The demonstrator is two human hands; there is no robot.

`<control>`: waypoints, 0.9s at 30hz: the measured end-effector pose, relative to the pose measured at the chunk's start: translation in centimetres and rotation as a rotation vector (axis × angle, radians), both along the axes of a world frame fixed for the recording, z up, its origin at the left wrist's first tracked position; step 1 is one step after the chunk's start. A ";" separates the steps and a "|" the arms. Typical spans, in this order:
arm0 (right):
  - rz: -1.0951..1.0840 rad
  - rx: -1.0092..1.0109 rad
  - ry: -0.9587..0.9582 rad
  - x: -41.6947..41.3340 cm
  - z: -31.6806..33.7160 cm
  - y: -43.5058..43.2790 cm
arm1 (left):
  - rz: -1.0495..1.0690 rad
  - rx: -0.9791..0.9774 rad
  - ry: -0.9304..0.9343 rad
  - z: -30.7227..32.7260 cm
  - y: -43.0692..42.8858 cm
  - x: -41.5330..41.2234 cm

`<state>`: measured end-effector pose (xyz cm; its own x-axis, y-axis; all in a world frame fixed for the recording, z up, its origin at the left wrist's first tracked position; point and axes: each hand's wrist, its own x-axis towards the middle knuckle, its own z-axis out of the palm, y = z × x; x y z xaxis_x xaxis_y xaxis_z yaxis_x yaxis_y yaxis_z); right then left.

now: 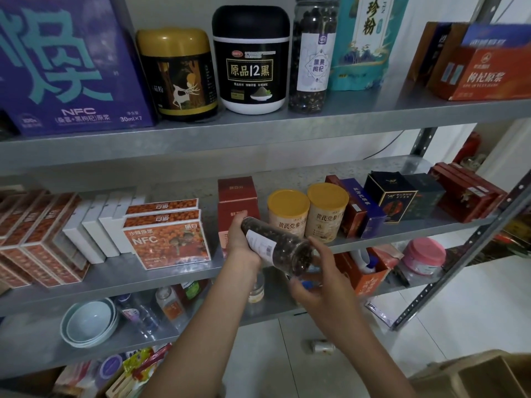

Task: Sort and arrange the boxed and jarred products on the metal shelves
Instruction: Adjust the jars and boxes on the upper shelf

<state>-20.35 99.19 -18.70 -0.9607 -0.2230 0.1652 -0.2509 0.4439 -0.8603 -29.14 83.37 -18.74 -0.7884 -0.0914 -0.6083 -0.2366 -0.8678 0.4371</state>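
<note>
Metal shelves (258, 133), three tiers in view. Purple box (71, 67) sits on the top tier, far up and left of both grips. Black tub (250, 61) is on the top tier, straight above the left grip. A second jar (313, 58) of dark berries stands to the tub's right, above the right grip. Orange boxes (166, 239) are on the middle tier, just left of the left grip. Red box (237, 196) stands right behind the left grip. Two yellow-lid tins (288, 214) are upright, side by side, behind and between the grips. Jar (275, 248): clear, dark berries, white label, tilted, held in the air before the middle tier's edge. Left grip (240, 239) is wrapped round its upper end. Right grip (319, 280) has thumb and fingers curled round its lower end.
</note>
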 end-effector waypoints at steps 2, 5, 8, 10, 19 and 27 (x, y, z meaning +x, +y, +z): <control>-0.045 0.042 0.013 -0.2 -0.2 0.2 | 0.014 -0.074 -0.051 0.3 0.2 -0.2; -0.156 0.089 0.059 -0.9 -0.5 0.9 | -0.086 -0.093 -0.001 1.4 0.6 0.0; -0.162 0.007 -0.022 -1.6 -0.4 2.5 | -0.176 -0.050 0.178 2.2 0.9 0.7; -0.169 -0.232 -0.203 -2.2 -0.2 3.5 | -0.221 -0.093 0.286 2.2 1.1 1.1; 0.003 -0.193 -0.265 -2.7 0.1 5.7 | -0.212 -0.782 0.425 3.9 3.0 2.0; -0.145 0.119 0.087 -3.0 1.9 3.8 | -0.318 -1.061 0.603 7.9 4.9 2.7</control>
<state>-23.34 102.97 -16.77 -0.9676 -0.1058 0.2293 -0.2475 0.5781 -0.7775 -26.44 88.26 -10.84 -0.9914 -0.0689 0.1114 0.1093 0.0346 0.9934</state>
